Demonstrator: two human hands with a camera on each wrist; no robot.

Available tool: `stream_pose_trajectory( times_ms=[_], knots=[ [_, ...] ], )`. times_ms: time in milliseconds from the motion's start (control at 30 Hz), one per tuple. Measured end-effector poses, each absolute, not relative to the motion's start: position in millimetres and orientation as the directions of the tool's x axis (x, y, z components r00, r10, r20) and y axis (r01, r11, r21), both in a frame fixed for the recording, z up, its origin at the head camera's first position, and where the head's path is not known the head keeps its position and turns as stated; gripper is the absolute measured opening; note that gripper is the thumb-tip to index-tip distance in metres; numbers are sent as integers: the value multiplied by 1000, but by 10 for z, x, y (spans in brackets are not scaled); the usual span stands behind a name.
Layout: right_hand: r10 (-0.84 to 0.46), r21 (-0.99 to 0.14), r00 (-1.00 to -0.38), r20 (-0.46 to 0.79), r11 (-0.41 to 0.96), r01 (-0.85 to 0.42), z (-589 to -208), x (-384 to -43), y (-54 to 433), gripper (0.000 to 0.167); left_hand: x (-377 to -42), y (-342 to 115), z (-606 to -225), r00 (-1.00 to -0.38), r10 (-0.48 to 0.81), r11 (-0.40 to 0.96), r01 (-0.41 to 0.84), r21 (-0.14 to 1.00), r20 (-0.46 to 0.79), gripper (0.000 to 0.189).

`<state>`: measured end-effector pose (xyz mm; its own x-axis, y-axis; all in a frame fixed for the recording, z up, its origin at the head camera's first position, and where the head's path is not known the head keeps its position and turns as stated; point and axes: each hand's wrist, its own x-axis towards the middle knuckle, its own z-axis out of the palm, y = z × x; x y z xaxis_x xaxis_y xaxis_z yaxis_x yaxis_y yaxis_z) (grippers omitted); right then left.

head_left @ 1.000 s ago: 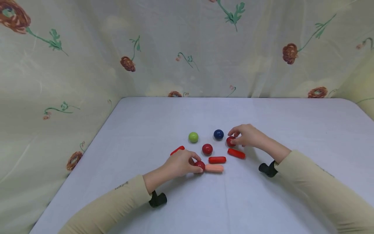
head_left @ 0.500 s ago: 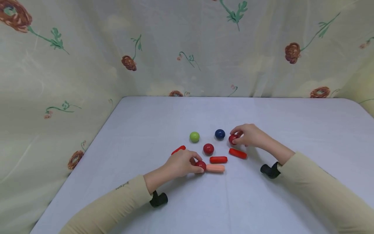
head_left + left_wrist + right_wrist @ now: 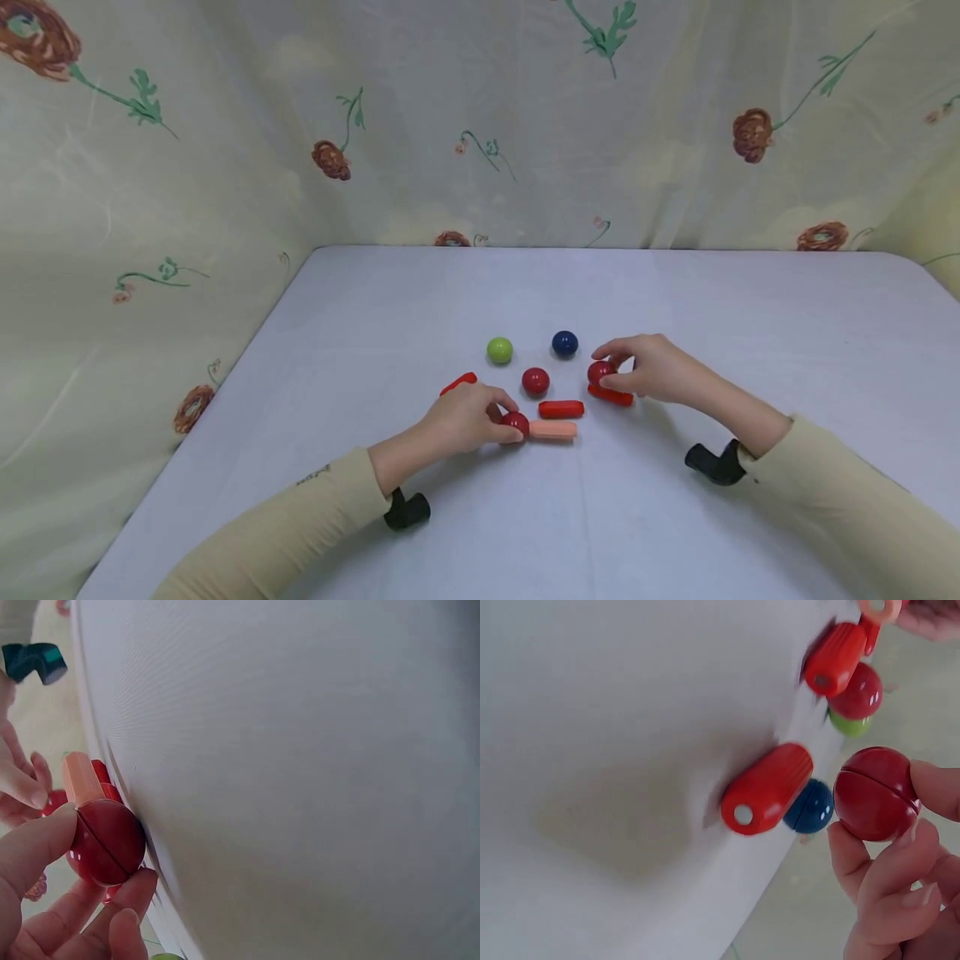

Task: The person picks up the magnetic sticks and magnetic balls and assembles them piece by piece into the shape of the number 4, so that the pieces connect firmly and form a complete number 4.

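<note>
My left hand pinches a dark red ball between thumb and fingers at the table's middle. A peach ribbed stick meets this ball on its right side and points away from the hand. My right hand grips another dark red ball by thumb and fingertips. In the right wrist view that ball is raised off the table, near a red stick with a pale round spot in its end. The head view shows the ball overlapping this stick's far side.
Between the hands lie a third red ball and a red stick. Behind them sit a green ball and a blue ball. Another red stick lies partly behind the left hand. A floral curtain borders the white table.
My right hand and its red ball have moved nearer to me, from beyond the right red stick to over it. The left hand stays still on its ball.
</note>
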<state>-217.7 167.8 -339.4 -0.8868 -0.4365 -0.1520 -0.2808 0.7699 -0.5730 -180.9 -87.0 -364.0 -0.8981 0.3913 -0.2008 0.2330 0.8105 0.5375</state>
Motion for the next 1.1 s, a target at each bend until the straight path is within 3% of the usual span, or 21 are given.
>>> stream_pose_trajectory(
  times_ms=[367,833,1100],
  knots=[
    [-498,-587,-857,-132,736,-337,-3410,-1876,1627,34,-1812,-867,-3643,-899,382,811,216,544,-212,32],
    [-535,-556,-825,-180,748,-364,-3518,-1803,1577,30,-1812,-855,-3638,-899,380,820,218,529,-218,33],
    [-499,-568,-833,-240,768,-296,-3536,-1780,1581,33,-1821,-851,-3639,-902,369,826,209,523,-224,33]
  ],
)
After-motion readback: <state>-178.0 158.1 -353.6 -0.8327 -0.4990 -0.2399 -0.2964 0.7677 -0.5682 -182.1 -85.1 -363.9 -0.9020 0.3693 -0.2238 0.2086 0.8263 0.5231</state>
